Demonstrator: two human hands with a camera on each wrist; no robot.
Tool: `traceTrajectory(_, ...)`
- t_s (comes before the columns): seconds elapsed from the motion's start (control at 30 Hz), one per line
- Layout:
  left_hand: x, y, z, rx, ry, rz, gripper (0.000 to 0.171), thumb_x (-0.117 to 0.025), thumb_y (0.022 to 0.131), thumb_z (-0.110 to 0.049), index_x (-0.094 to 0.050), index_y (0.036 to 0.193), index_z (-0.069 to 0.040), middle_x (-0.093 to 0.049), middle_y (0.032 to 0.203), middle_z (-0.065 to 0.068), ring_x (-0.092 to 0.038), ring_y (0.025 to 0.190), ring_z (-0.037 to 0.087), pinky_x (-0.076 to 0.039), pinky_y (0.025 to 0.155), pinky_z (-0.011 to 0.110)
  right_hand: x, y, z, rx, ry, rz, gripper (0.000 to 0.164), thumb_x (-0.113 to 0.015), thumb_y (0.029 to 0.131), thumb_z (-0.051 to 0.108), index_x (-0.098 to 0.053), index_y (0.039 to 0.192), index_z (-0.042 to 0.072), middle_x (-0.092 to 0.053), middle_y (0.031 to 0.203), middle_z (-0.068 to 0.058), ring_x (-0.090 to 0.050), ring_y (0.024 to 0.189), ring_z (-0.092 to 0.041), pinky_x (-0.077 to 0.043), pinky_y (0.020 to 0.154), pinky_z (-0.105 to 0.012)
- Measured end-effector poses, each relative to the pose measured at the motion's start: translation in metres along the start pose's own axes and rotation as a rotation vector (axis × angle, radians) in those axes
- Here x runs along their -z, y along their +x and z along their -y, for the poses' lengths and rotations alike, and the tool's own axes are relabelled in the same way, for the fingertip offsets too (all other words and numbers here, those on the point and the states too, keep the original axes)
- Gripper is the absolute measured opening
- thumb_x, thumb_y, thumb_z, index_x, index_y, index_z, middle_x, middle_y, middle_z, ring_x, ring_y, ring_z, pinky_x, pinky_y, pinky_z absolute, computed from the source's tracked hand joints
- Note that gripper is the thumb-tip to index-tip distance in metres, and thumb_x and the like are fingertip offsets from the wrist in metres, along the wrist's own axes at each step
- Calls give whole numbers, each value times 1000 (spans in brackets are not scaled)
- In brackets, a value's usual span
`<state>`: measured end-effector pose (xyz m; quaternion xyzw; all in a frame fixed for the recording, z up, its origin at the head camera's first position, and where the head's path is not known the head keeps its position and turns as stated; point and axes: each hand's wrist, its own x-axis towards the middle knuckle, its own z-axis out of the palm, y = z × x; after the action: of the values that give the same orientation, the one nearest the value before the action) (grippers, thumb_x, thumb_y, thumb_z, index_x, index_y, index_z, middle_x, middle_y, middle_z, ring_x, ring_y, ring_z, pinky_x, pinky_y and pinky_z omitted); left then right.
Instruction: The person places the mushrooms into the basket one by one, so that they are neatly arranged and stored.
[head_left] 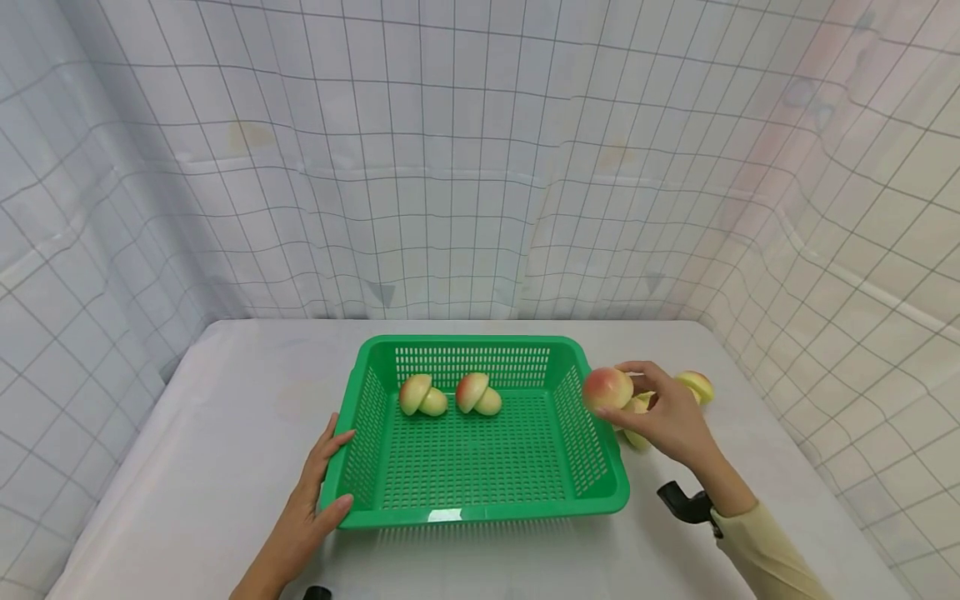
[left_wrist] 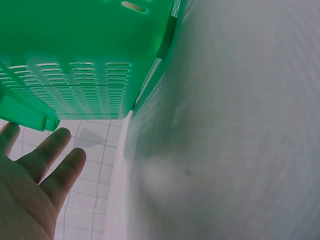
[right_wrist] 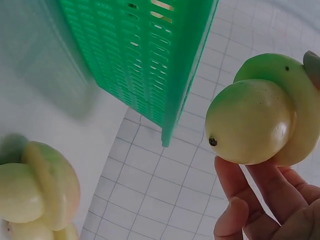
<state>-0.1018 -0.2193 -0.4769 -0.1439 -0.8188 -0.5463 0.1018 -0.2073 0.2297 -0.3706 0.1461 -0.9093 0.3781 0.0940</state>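
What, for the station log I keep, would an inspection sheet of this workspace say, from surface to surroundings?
Surface: white table, bearing the basket.
Job's things: green basket with two mushroom-shaped pieces inside, towards its far side; a held piece by its right rim; more pieces on the table to its right, partly hidden, so not counted.
Clutter: nothing seen.
Hands: left hand touches the basket's left rim; right hand grips the held piece; black fitting at the right wrist.
Cables: nothing seen.
Surroundings: pale, grid-patterned sheeting behind and at both sides.
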Motion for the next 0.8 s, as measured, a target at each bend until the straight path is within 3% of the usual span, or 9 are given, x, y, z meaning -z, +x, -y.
traceTrajectory(0.3,1,0,-2,14,17,8,69,-52,91,-7,-23,151,-21,2,158,-6,-1,142,15,-19,94,14,-7,23,13,31,-32,112,56,-78,73,49,-56,118,22,-67,90,3,-57,74,-17,-44,61,-35)
traceTrajectory(0.53,0,0,-4,28,23,10,69,-53,91,-8,-23,151,-22,2,158,-6,-1,142,14,-23,99,30,-12,39,21,43,-46,218,57,-76,75,48,-56,119,18,-67,93,1,-60,78,-16,-44,68,-37)
traceTrajectory(0.7,0,0,-7,38,29,8,69,-53,91,-8,-22,151,-24,1,158,-8,-3,142,14,-22,96,20,-17,51,28,55,-40,292,58,-75,75,49,-56,118,15,-69,94,3,-59,89,-18,-44,73,-39)
traceTrajectory(0.8,0,0,-8,39,16,5,69,-53,91,-8,-23,151,-24,1,158,-8,-2,142,15,-23,101,34,-21,59,31,58,-36,324,58,-75,76,51,-55,117,16,-69,97,3,-59,92,-18,-44,75,-40)
